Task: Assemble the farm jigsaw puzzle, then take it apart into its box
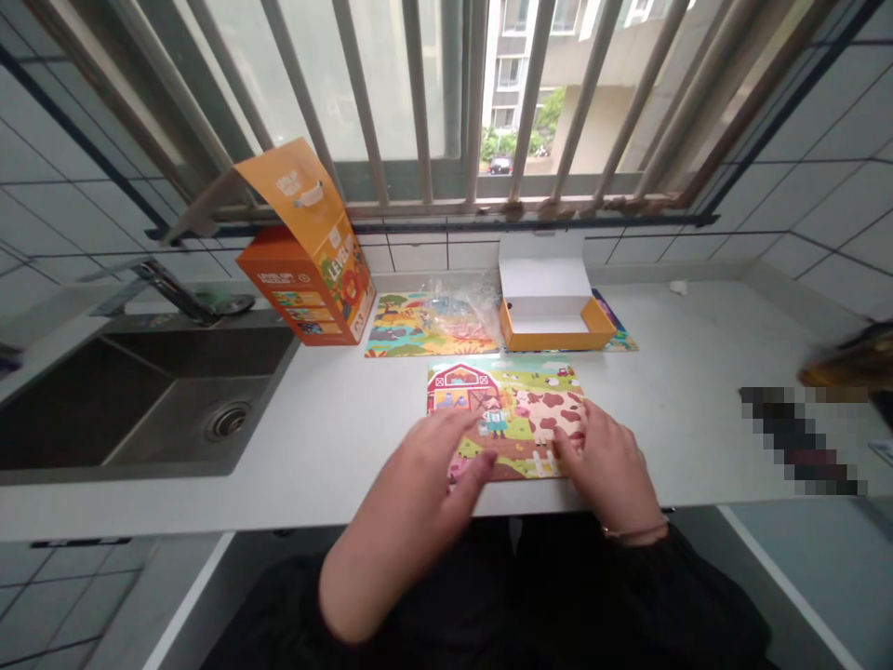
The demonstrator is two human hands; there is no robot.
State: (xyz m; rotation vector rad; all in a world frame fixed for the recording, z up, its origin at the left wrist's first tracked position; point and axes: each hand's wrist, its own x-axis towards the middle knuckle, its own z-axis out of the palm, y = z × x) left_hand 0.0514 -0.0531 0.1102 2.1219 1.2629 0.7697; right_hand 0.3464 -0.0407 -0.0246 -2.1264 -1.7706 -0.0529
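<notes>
A farm picture puzzle (513, 458) with a red barn, a child in a teal dress and a brown-spotted cow lies flat on the white counter. My left hand (439, 470) is over the puzzle's left side, with thumb and fingers apart. At the right edge my right hand (610, 461) rests with its thumb near the cow and its fingers along the border, partly hidden. Behind it lies an animal-scene puzzle (397, 326), partly under crumpled clear plastic wrap (464, 312). An orange tray-like box (558, 340) with its white lid raised stands on another dark-coloured puzzle (623, 333).
An orange "LEVEL UP! PUZZLES" box (313, 288) stands with its flap up beside the sink (269, 372) and faucet (174, 293). A barred window (419, 112) rises behind the counter (313, 456). Blurred and pixelated items (802, 442) lie at the right.
</notes>
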